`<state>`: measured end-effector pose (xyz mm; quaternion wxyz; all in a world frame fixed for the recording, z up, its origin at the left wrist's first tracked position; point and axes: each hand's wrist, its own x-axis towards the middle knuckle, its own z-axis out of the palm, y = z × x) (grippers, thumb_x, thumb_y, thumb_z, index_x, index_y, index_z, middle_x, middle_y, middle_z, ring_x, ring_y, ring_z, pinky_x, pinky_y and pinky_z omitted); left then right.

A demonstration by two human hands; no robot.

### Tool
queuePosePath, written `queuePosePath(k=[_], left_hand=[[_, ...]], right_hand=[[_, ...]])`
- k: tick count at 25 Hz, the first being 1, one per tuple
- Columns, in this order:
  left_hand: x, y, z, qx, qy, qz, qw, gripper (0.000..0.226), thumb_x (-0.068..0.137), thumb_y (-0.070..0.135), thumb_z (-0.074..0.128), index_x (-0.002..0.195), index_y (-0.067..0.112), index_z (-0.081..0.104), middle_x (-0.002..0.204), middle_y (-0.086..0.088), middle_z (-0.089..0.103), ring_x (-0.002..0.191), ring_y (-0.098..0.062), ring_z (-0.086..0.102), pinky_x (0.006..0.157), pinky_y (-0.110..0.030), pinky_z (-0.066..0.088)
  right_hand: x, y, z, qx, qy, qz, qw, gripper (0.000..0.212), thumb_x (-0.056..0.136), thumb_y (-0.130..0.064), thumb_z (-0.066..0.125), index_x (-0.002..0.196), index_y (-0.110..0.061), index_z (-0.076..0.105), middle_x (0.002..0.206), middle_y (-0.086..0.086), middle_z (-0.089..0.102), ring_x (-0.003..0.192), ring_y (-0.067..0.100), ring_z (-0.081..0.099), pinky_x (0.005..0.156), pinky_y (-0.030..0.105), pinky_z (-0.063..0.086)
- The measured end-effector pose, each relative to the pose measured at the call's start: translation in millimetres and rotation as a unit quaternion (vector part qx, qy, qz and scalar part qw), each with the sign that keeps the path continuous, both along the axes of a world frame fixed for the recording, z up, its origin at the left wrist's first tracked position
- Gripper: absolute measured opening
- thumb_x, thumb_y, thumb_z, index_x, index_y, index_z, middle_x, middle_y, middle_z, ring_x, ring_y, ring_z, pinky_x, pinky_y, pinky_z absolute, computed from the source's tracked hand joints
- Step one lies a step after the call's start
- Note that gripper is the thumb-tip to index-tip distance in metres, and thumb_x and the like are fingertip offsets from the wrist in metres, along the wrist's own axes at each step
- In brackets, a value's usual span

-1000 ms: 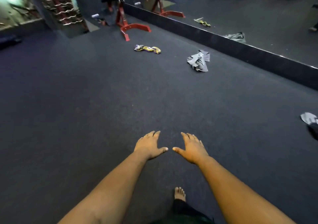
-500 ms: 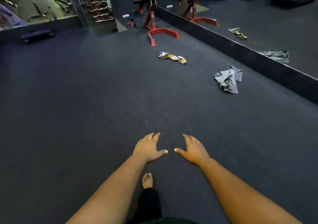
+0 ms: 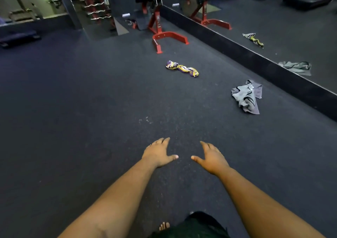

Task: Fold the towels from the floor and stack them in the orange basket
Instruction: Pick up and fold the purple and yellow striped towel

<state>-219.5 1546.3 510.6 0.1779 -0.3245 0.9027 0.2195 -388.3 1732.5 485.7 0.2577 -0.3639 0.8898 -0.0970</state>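
Note:
A crumpled grey towel [image 3: 246, 96] lies on the dark gym floor to the right, close to the mirror's base. Farther off, a twisted purple, yellow and white towel [image 3: 182, 69] lies near the red bench. My left hand [image 3: 158, 152] and my right hand [image 3: 209, 157] are stretched out in front of me, palms down, fingers straight, holding nothing, well short of both towels. No orange basket is in view.
A red-framed bench [image 3: 164, 35] stands at the back. A wall mirror with a black base [image 3: 255, 58] runs along the right and reflects both towels. A rack of bars [image 3: 94, 4] stands at the back left. My bare foot [image 3: 164, 226] shows below.
I have walked forward and the view has swung left: both towels and the red bench have drifted right and down and look larger. My hands stay outstretched and empty.

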Motion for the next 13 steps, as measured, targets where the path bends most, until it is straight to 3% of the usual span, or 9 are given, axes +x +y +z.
queuePosePath(k=[13], left_hand=[[-264,-272,1,-0.007,-0.015,0.033,0.999,0.102,0.085,0.078,0.054,0.163,0.029,0.01,0.169,-0.001,0.018,0.153,-0.026,0.024,0.119,-0.046,0.034]], right_hand=[[-269,-286,-12,-0.018,-0.031,0.012,0.999,0.093,0.089,-0.073,0.053,0.16,-0.025,0.018,0.164,0.004,0.029,0.151,0.027,0.026,0.12,0.05,0.031]])
